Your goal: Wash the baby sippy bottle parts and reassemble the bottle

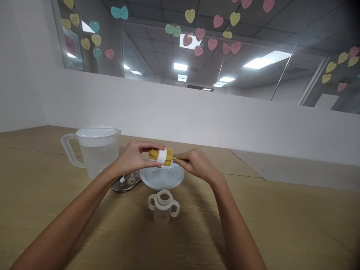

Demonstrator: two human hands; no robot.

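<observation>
My left hand (135,155) grips a white bottle collar ring (162,156) between thumb and fingers. Through the ring runs the yellow sponge head (169,156) of a bottle brush, showing on both sides of it. My right hand (198,163) pinches the brush's thin green handle (174,158). Both hands are above a shallow, whitish bowl (161,182). Closer to me, a baby bottle (163,212) with two side handles stands upright, its mouth uncovered.
A clear lidded pitcher (98,150) with a handle stands at the left, partly behind my left forearm. Beside it, a dark metal tray (123,188) bears a clear nipple (131,179) and a small white part (122,179). A white wall (180,108) rises behind the table.
</observation>
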